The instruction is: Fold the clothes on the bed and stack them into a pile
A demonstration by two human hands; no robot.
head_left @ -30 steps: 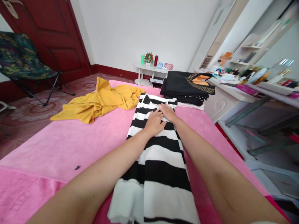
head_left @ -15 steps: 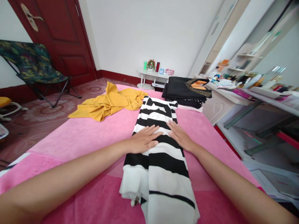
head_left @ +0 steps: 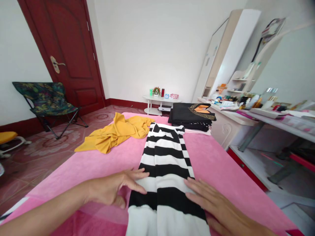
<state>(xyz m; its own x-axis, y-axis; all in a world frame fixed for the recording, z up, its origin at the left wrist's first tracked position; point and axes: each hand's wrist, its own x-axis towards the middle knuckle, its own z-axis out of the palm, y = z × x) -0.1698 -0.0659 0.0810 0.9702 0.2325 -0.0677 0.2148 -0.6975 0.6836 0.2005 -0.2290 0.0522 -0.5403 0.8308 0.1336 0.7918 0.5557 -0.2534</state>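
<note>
Pointing lengthwise toward far wall [head_left: 147,49]: striped garment [head_left: 168,152].

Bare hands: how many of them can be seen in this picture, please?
2. The bare left hand is at the left edge of the black-and-white striped cloth garment; the bare right hand is at its right edge.

I have the left hand [head_left: 110,187] and the right hand [head_left: 219,205] at opposite sides of a black-and-white striped garment [head_left: 169,160], fingers reaching over its edges. It lies lengthwise on a pink cover [head_left: 204,157]. Past its far end I see a rumpled yellow cloth [head_left: 120,131] to the left and a stack of folded clothes [head_left: 180,113], black on top, to the right.
</note>
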